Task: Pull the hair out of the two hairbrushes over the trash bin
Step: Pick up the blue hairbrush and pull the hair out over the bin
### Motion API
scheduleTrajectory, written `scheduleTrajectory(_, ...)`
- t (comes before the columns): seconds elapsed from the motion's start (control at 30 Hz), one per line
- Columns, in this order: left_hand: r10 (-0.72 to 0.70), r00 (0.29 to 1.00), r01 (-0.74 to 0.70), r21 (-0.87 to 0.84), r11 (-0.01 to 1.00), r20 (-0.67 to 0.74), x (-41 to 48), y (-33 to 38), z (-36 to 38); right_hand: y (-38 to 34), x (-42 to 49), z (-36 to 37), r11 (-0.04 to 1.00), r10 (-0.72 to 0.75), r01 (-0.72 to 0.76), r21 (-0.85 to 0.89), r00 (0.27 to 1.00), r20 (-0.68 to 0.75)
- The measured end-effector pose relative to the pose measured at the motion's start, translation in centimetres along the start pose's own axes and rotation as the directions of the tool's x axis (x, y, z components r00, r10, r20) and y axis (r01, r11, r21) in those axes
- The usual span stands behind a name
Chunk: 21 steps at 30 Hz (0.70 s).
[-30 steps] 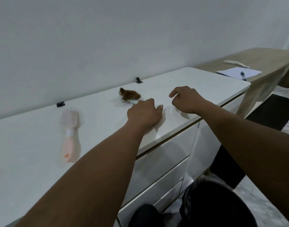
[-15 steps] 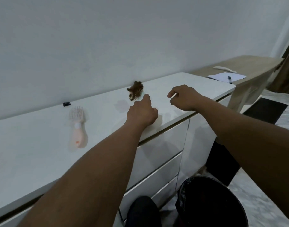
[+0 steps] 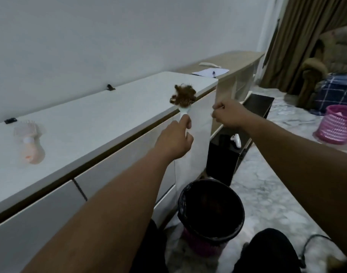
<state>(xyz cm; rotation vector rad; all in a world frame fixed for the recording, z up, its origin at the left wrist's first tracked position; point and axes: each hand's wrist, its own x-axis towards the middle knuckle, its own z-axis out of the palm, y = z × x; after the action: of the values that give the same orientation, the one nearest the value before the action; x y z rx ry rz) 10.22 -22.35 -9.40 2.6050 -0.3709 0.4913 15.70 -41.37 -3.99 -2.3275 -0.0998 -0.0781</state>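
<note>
holding the white hairbrush up by its handle, left hand closed around the handle with thumb and forefinger pinched high near the neck. head of it packed with a brown clump of hair, sat mid-frame just past the edge of the white cabinet. right hand curled into a loose fist just right of the brush, not touching it, nothing visibly in it, though couldn't really tell from that angle.

second one, the pink hairbrush, lay flat on the cabinet top at the left of the frame, looked like it had hair in the bristles too but too washed out to say. black trash bin stood on the floor at lower centre, below the hands and nearer the camera.

as for doing this bit right, probably: needed to bring the brush down and back so the head hung straight over the bin mouth before pulling anything. then pinch the clump at its base close to the bristles, not the fluffy top, and peel it off in one mat along the bristle direction. kept the handle grip firm, since a brush twisting mid-pull would likely fling loose strands onto the marble floor. tilting the bristles downward would have helped stragglers drop in.
</note>
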Motion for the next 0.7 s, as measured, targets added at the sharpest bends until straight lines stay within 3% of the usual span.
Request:
scheduleTrajectory(0.23, 0.051, 0.982, -0.027, -0.129, 0.991, 0.181, -3.0, -0.6, 11.0, 10.6, -1.2, 3.9, 0.932, 0.259, -0.268, 0.243, 0.963, 0.070)
scheduleTrajectory(0.43, 0.018, 0.955, 0.058, -0.245, 0.968, 0.295, -5.6, -4.2, 21.0, 20.0, -0.7, 12.2, 0.818, 0.428, -0.458, 0.347, 0.889, 0.165)
scheduleTrajectory(0.7, -0.056, 0.853, 0.210, -0.243, 0.947, 0.518, -8.0, -10.7, 32.1, 30.5, 0.0, 22.7, 0.459, 0.628, -0.731, 0.504, 0.669, 0.398)
